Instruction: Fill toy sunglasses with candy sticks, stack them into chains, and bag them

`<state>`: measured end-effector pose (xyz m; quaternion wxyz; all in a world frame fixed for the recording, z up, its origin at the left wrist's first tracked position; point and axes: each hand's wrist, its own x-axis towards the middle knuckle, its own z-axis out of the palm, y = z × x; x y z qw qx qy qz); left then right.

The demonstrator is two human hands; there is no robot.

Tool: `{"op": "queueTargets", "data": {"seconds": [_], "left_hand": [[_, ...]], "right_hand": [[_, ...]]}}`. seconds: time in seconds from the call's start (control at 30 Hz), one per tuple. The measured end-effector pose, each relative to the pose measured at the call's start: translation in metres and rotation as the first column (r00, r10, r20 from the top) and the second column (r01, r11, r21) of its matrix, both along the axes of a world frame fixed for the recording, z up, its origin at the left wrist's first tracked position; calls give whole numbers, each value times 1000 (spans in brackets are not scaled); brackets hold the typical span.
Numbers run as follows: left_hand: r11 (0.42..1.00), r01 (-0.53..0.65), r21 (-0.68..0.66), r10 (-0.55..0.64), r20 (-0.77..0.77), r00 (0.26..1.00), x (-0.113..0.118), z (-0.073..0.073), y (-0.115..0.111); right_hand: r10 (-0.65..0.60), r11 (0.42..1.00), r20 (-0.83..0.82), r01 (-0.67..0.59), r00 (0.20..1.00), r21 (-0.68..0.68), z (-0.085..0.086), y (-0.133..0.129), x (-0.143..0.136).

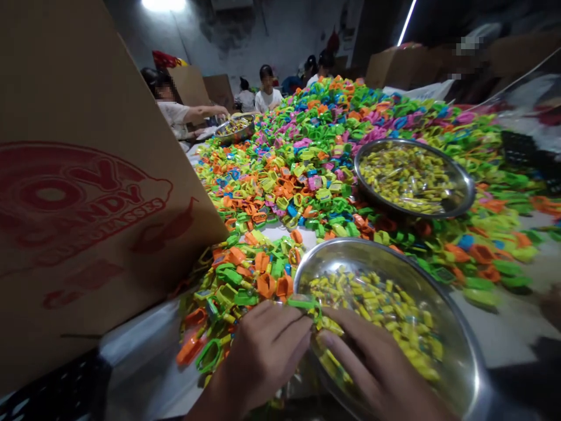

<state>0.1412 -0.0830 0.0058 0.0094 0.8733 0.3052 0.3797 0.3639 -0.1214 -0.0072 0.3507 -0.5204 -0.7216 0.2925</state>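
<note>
Dim grey wall point(280, 44) at the back, bright ceiling light point(164, 4) upper left, several people working around a pale bench point(495, 327). Big heap of plastic pieces point(284, 175) on it: green, orange, pink, blue, yellow-green, some ring-shaped. Left hand point(267, 345) is curled, fingers pinching a green plastic piece point(304, 303) over the left rim of the near metal bowl point(456, 333). Right hand point(372, 351) meets it at the same spot, thumb and forefinger stretched out either side of a small yellow packet point(332, 324); cannot tell if they are pressed closed on it (blurry there). Near bowl holds lots of small yellow wrapped pieces point(394, 310). Far metal bowl point(468, 196), also with yellow wrapped pieces, sits among the heap behind it, toward the right. Third bowl point(236, 135), further off at left, has a co-worker's arm point(204, 113) reaching to it. Cardboard box point(87, 175) with red print, partly readable as "CANDY", fills the left side. More plastic pieces lie between box and near bowl, just beyond the left hand. Dark perforated crate point(65, 386) at lower left, more cardboard boxes point(401, 67) at upper right.
</note>
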Motion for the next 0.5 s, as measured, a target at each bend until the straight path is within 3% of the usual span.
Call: {"op": "queueTargets", "data": {"seconds": [0.23, 0.4, 0.5], "left_hand": [[999, 8, 40, -6, -65, 998, -4, -1, -12], [1000, -9, 18, 10, -49, 999, -6, -10, -26], [999, -38, 8, 38, -70, 997, -7, -13, -32]], "right_hand": [[44, 988, -135, -62, 990, -139, 12, -2, -8], [5, 909, -343, -147, 939, -391, 10, -2, -6], [-21, 875, -379, -167, 925, -455, 10, 0, -6]]}}
